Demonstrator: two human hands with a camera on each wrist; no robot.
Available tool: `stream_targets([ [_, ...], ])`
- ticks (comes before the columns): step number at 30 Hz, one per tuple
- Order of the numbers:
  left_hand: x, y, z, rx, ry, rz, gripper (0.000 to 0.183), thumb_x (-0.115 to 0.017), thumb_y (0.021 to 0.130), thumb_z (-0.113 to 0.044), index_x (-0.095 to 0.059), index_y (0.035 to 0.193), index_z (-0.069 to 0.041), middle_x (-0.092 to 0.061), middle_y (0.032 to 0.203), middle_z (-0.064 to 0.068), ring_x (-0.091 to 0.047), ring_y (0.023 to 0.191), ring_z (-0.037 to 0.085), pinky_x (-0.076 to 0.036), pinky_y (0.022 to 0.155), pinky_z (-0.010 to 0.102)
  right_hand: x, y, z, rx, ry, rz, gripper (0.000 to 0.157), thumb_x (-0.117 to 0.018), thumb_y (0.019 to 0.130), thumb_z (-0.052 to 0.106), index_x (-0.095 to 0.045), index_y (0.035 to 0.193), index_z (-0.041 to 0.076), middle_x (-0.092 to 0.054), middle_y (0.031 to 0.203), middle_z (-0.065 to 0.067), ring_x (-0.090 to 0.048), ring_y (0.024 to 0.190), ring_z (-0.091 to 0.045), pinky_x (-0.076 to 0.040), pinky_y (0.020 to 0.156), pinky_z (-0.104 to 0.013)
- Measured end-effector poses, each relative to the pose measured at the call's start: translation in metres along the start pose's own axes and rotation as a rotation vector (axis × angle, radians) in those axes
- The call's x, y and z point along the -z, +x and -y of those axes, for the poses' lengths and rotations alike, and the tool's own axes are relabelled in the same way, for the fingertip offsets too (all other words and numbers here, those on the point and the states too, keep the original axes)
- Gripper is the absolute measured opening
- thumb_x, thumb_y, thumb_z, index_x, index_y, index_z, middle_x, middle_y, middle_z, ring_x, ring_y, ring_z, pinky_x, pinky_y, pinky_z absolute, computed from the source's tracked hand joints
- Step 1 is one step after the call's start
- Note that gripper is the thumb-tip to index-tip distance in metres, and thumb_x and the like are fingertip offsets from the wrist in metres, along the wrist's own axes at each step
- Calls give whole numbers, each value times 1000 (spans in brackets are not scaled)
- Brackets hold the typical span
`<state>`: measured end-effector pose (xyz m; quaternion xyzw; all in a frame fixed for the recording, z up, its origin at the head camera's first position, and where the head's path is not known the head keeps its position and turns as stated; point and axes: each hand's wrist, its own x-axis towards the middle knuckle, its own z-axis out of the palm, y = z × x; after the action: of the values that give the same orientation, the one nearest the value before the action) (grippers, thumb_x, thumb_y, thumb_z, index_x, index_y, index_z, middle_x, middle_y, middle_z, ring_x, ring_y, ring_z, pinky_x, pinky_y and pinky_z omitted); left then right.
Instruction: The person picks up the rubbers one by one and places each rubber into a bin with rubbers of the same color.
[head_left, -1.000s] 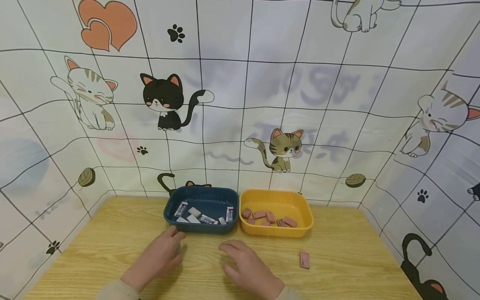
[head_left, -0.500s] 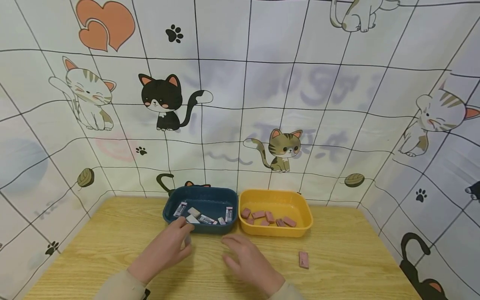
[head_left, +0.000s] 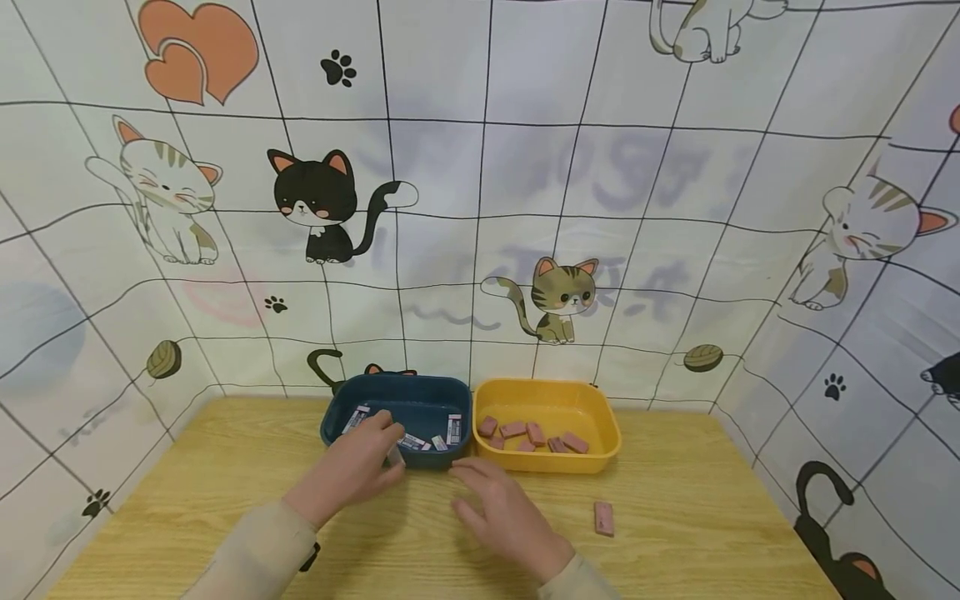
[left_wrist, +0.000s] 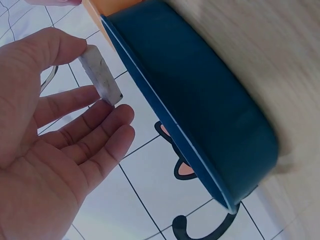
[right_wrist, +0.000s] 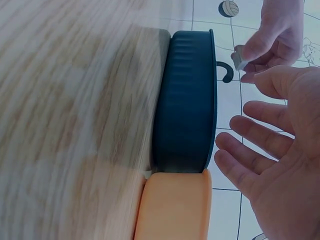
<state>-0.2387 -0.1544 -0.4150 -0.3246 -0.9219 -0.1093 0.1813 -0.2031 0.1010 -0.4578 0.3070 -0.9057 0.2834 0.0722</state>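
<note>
My left hand (head_left: 348, 467) pinches a whitish block-shaped eraser (left_wrist: 101, 75) between thumb and fingers. It hangs over the front rim of the dark blue bin (head_left: 441, 460), hiding part of the contents. White erasers, several in printed sleeves (head_left: 453, 428), lie inside that bin. My right hand (head_left: 513, 521) holds nothing; its fingers are loosely extended, palm toward the left, in front of where the two bins meet. In the right wrist view its fingers (right_wrist: 265, 135) are spread a little apart beside the blue bin.
A yellow bin (head_left: 546, 463) with several pink erasers (head_left: 513, 429) stands against the blue bin's right side. One pink eraser (head_left: 603, 518) lies on the wooden table (head_left: 690, 500), right of my right hand. A cat-printed sheet (head_left: 442, 250) rises behind and at both sides.
My left hand has moved right and forward with the eraser, from the blue bin's front left corner to over its front rim. My right hand has shifted slightly.
</note>
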Motion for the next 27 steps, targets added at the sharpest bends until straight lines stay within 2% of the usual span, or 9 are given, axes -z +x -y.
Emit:
stream_targets([
  [5, -2, 16, 0, 24, -7, 65, 15, -74, 83, -11, -66, 95, -5, -46, 82, 0, -40, 63, 10, -40, 57, 25, 5, 0, -2, -19, 20, 8, 35, -63, 102, 22, -66, 135, 11, -62, 140, -4, -58, 129, -21, -49, 109, -44],
  [10, -8, 31, 2, 53, -14, 151, 18, -73, 85, -13, -67, 99, -4, -48, 85, 2, -43, 65, 11, -43, 58, 27, 7, 0, -5, 7, 24, -14, 34, -63, 102, 19, -66, 134, 8, -63, 139, -8, -60, 127, -23, -50, 107, -44],
  [16, -14, 46, 3, 123, -17, 228, 23, -75, 88, -18, -68, 104, -3, -54, 90, 5, -49, 69, 12, -51, 65, 31, 9, 0, -9, 14, 21, -32, 33, -64, 101, 14, -66, 133, 6, -63, 138, -10, -60, 127, -24, -50, 107, -45],
  [21, -22, 57, 5, 167, -32, 290, 25, -74, 88, -16, -69, 108, -2, -61, 101, 11, -55, 74, 16, -55, 73, 37, 11, -1, -10, -13, 18, -25, 33, -64, 101, 14, -66, 133, 6, -62, 139, -9, -59, 129, -24, -48, 109, -46],
  [27, -33, 69, 10, 217, -52, 362, 31, -75, 89, -16, -69, 114, 1, -62, 108, 16, -60, 82, 21, -56, 80, 43, 12, -2, -13, -45, 9, -5, 34, -64, 101, 17, -66, 134, 7, -62, 140, -8, -59, 129, -25, -48, 109, -47],
])
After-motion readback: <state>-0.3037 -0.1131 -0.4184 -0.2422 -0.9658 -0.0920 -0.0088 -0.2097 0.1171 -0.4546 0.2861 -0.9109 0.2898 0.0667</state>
